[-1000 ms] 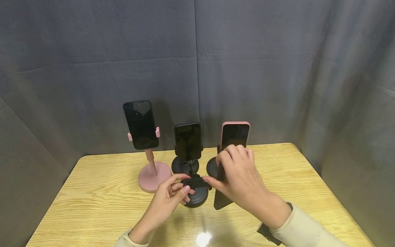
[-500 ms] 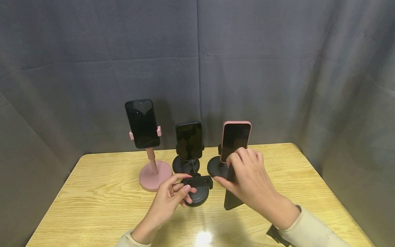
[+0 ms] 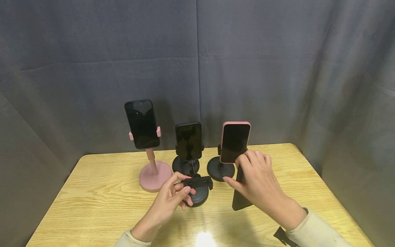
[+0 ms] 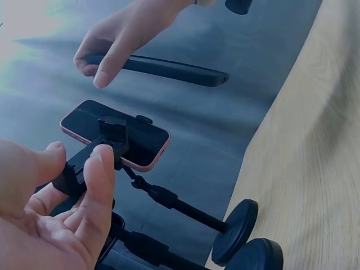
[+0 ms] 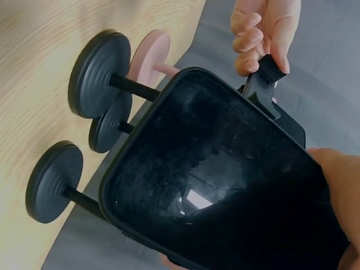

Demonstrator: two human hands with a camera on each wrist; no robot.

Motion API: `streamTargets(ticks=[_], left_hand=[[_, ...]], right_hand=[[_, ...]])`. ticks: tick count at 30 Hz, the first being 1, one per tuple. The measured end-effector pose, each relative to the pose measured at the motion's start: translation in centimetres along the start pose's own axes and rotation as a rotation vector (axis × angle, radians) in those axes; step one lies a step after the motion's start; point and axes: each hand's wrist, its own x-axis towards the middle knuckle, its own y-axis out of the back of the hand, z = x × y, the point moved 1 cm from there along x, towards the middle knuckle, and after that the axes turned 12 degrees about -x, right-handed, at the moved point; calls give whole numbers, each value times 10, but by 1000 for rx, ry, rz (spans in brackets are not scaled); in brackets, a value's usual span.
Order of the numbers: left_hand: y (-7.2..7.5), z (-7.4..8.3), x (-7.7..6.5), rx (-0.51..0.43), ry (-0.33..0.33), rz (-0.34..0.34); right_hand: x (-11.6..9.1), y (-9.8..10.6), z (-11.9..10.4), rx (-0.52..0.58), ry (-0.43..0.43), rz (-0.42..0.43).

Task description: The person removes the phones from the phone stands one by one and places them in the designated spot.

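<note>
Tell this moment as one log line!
left hand: holds black clamp | clamp: no phone | right hand: holds black phone, apart from clamp | pink stand: holds another phone

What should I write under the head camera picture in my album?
Left hand holding a black phone holder, right hand gripping a dark phone, three phones on stands behind.

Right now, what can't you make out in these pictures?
- Head view: the upper part of the held phone, mostly behind the right hand.
- Right wrist view: that phone's near end, cut off by the bottom edge.
- Head view: what the dark thing is; the right sleeve partly covers it.
</note>
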Motion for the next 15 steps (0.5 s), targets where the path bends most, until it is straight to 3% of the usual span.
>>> streamTargets(ticks=[15], left_hand=[[6,-1,-3,-44,-105,-2]], right_hand=[[-12,-5,14,-28,-30,-20]])
